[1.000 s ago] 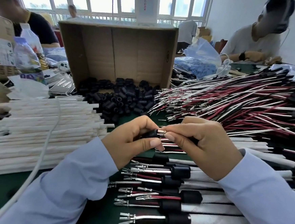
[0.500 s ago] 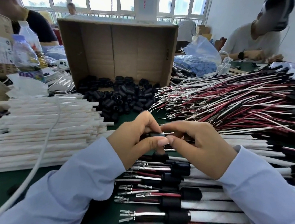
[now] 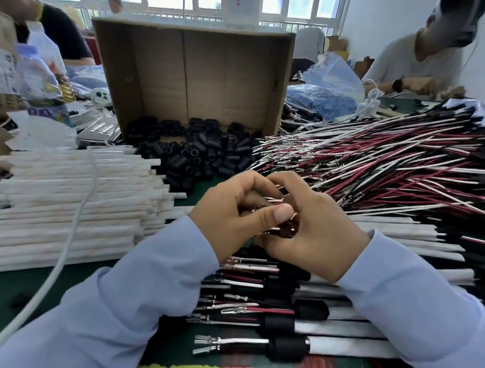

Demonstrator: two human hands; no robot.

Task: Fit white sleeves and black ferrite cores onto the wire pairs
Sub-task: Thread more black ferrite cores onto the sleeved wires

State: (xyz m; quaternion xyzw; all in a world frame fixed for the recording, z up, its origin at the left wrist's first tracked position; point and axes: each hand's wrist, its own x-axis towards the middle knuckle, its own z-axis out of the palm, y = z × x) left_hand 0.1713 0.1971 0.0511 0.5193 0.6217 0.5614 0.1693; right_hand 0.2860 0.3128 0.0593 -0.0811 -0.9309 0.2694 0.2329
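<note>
My left hand (image 3: pixel 233 215) and my right hand (image 3: pixel 316 227) meet above the table's middle, fingers curled round one wire pair (image 3: pixel 275 200) whose metal terminals show between them. The black ferrite core seen earlier is hidden by the fingers. White sleeves (image 3: pixel 69 196) lie stacked at the left. Loose black ferrite cores (image 3: pixel 197 154) are heaped in front of the cardboard box. A big pile of red, white and black wire pairs (image 3: pixel 381 168) fans out on the right. Finished pairs with cores and sleeves (image 3: pixel 282 326) lie in rows below my hands.
An open cardboard box (image 3: pixel 192 72) stands on its side behind the cores. Plastic bottles (image 3: pixel 37 80) and a carton sit at the far left. A white cable (image 3: pixel 65 242) runs across the sleeves. Other people work at the far side; a blue bag (image 3: pixel 327 80) lies near them.
The hands have closed tighter together round the wire pair, and the core that showed between the fingers is now covered. The view has tilted down a little.
</note>
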